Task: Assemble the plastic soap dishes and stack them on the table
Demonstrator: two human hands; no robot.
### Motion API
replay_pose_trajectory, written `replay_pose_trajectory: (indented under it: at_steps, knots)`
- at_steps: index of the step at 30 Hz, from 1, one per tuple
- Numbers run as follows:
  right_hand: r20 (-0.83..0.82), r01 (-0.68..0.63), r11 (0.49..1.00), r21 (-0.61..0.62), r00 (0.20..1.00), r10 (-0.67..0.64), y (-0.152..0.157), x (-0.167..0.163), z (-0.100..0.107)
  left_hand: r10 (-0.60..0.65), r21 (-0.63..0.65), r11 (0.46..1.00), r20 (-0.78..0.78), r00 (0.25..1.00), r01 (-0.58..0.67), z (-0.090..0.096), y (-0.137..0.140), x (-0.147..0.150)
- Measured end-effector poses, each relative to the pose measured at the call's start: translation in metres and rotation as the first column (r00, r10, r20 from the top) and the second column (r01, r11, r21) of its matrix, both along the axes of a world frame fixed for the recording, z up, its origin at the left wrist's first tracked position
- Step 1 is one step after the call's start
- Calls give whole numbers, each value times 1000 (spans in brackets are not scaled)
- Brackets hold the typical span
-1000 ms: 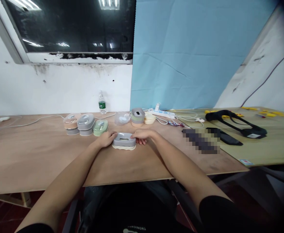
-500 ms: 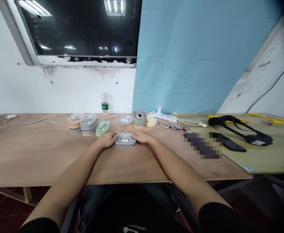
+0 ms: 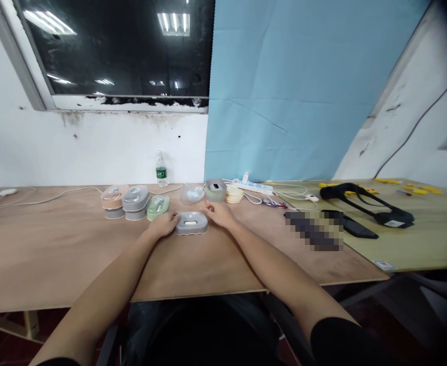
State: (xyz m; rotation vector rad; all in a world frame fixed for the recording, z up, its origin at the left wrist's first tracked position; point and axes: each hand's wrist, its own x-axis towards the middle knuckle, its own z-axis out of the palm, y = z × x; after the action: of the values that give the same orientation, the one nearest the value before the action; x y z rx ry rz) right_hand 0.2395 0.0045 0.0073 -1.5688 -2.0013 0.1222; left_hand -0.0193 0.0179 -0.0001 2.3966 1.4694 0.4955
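A grey oval plastic box (image 3: pixel 191 225) with a recessed lid lies flat on the table in front of me. My left hand (image 3: pixel 164 224) grips its left end, thumb and fingers against the rim. Off the box's right end, my right hand (image 3: pixel 220 213) reaches forward with fingers parted and nothing visible in them. Just beyond its fingertips lies a clear plastic piece (image 3: pixel 191 194). A green oval box (image 3: pixel 158 207) sits close behind my left hand.
At the left stand stacked grey boxes (image 3: pixel 136 202) and a peach-topped stack (image 3: pixel 113 201). Behind the right hand are another grey stack (image 3: pixel 215 190) and cream discs (image 3: pixel 233 194). A water bottle (image 3: pixel 161 170), power strip (image 3: pixel 251 187), cables and black headgear (image 3: pixel 376 206) lie farther off.
My right hand has left the grey box's right end and moved forward toward the clear plastic piece. The left hand stays at the box. The camera view has shifted slightly.
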Motion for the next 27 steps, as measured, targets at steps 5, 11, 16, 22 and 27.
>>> replay_pose_trajectory:
  at_steps: [5,11,16,22,27]
  knots:
    - [-17,97,991,87,995,-95,16,-3,-7,89,-18,996,-6,996,-89,1,-1,0]
    - [112,145,986,88,982,-154,37,-19,-17,72,2,997,-10,997,-71,1,0,-2]
    - [135,160,983,90,976,-171,49,-27,-17,64,0,998,-15,998,-64,0,-1,-3]
    - [95,65,991,113,993,-76,58,-27,-22,62,0,998,-29,998,-62,1,-2,-2]
    - [-145,119,968,222,986,-88,47,-24,-20,76,11,997,-33,997,-76,1,-2,-1]
